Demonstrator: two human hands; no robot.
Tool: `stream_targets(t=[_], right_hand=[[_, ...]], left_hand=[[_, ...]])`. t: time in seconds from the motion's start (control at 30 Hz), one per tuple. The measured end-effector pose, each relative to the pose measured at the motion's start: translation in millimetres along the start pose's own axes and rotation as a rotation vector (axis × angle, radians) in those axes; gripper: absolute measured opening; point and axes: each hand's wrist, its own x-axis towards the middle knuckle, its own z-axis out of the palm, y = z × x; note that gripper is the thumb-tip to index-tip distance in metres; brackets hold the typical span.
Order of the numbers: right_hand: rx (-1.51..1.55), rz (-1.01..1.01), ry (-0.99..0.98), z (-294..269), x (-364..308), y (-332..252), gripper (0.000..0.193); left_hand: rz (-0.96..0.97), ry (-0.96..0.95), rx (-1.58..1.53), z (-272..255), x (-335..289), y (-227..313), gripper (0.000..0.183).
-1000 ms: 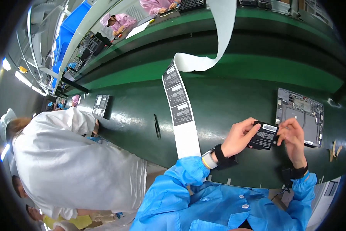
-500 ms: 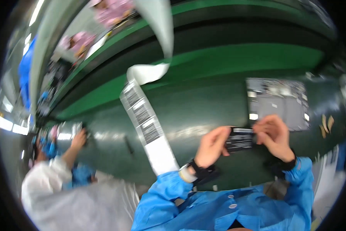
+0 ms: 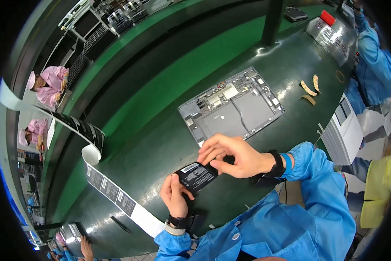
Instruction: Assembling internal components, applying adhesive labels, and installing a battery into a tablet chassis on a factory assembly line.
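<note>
My left hand (image 3: 173,198) pinches the near-left end of a black printed label (image 3: 197,177) between thumb and fingers. Bent over the label's other end is my right hand (image 3: 239,157), its thumb and fingertips closed at that edge. The label is held tilted above the table, with white print facing up. Just beyond my hands lies an opened laptop base (image 3: 223,114), its circuit board and grey battery area exposed. A long strip of similar black labels on white backing (image 3: 112,191) runs from the left to beside my left wrist.
Several tan curved pieces (image 3: 308,88) lie right of the laptop base. A dark pen-like stick (image 3: 120,224) rests at lower left. A post (image 3: 273,21) and a silver wrapped package (image 3: 328,37) stand farther back. Other people work at both sides; white boxes (image 3: 345,130) stand beyond the right edge.
The view has swung right, so the laptop base now appears nearer the middle and the label strip farther left. Both hands still hold the label, now tilted differently.
</note>
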Motion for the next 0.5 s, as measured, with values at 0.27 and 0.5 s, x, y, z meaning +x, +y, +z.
stream_targets(t=[0.27,0.5], right_hand=[[-0.596,-0.387,-0.092,-0.2,4.2,3.6,0.043],[-1.249,-0.569,-0.249,14.7,3.7,24.8,0.012]], left_hand=[[0.026,0.286,-0.213,-0.3,4.5,3.9,0.021],[0.000,0.376,-0.277,-32.0,0.1,-19.3,0.052]])
